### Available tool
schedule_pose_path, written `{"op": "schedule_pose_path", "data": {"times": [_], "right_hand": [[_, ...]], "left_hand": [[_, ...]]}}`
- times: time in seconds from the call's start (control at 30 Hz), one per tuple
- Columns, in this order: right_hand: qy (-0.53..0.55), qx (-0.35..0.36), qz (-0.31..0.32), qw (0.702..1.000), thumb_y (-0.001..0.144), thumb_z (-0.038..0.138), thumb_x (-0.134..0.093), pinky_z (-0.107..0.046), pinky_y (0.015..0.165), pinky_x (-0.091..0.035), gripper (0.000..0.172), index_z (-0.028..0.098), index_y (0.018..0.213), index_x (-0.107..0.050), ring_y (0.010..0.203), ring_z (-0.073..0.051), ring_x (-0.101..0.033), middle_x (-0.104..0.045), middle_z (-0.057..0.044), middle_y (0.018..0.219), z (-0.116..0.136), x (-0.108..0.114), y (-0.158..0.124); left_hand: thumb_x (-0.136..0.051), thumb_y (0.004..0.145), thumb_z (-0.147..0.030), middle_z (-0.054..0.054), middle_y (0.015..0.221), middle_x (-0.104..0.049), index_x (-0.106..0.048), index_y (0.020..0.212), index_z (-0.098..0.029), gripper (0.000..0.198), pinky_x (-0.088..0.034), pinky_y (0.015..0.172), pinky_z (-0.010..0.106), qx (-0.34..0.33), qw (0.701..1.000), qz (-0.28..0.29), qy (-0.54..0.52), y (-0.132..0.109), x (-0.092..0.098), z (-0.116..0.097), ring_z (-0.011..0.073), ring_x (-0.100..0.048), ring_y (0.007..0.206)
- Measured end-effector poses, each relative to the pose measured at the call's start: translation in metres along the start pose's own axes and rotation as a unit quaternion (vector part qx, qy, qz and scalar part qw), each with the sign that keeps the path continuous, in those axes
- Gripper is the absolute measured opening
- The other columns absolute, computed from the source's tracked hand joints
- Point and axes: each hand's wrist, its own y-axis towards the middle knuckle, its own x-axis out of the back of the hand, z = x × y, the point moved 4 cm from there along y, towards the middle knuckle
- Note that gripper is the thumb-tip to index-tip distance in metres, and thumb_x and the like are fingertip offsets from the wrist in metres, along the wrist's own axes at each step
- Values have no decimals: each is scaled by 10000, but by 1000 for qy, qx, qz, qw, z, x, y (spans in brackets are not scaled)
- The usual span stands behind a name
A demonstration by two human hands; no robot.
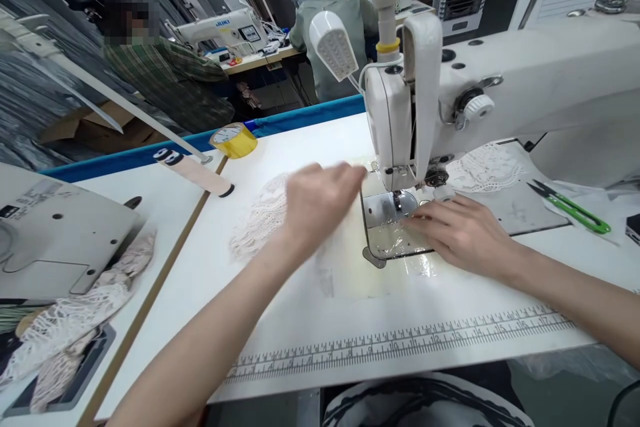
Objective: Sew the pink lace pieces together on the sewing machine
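A white sewing machine (395, 107) stands over the table, its needle area above a metal plate (380, 210) covered partly by shiny clear film. My left hand (320, 203) is raised left of the needle, fingers curled closed and blurred; whatever it may hold is too small to make out. Flat by the presser foot lies my right hand (463, 230), palm down, fingers stretched toward the needle over the plate. Pale lace (263, 217) lies left of and partly behind my left hand. More lace (485, 170) rests behind my right hand.
Green-handled thread snips (575, 207) lie at the right. Yellow tape (234, 140) and a pink thread cone (195, 173) are at the back left. A ruler strip (400, 343) runs along the front edge. Lace (75, 320) hangs by another machine at left. Two people work beyond.
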Motion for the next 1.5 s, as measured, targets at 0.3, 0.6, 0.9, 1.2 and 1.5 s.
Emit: {"op": "schedule_pose_path", "data": {"times": [0.3,0.6,0.9,1.2,1.5], "right_hand": [[-9,-1,69,998,853,51,-473,-308,686,-387,372,173,1170,-624,859,-189,-574,-666,-72,1010,1,-11,-1],[-68,7,85,994,833,11,-472,-301,677,-345,358,165,1105,-647,854,-189,-550,-666,-59,1014,8,-14,-1],[-147,-24,89,985,857,88,-501,-320,720,-354,341,170,1154,-647,813,-192,-566,-688,-82,989,-4,-14,0],[-169,-20,115,979,867,133,-508,-323,743,-365,356,212,1190,-633,874,-210,-563,-688,-71,1011,-7,-17,2],[-189,-37,134,972,877,143,-492,-348,812,-353,395,161,1262,-583,921,-225,-540,-669,-108,1053,-8,-20,3]], "left_hand": [[-436,918,-83,39,847,-693,-633,858,-159,220,-383,547,277,-213,975,-65,18,-55,-33,-56,164,-615,763],[-522,933,-333,83,1227,-640,-605,1175,-132,325,-522,920,362,-177,980,-10,-90,-70,-30,-52,227,-592,1140],[-455,955,-411,73,1320,-573,-577,1247,-174,395,-444,1053,407,-177,970,54,-157,-49,-48,-36,215,-520,1244],[-445,957,-420,108,1362,-530,-553,1282,-169,425,-413,1078,432,-212,961,79,-161,-37,-58,-26,236,-474,1287],[-440,957,-430,122,1356,-531,-553,1274,-144,442,-412,1077,457,-222,963,59,-143,-36,-59,-24,253,-466,1291]]}}
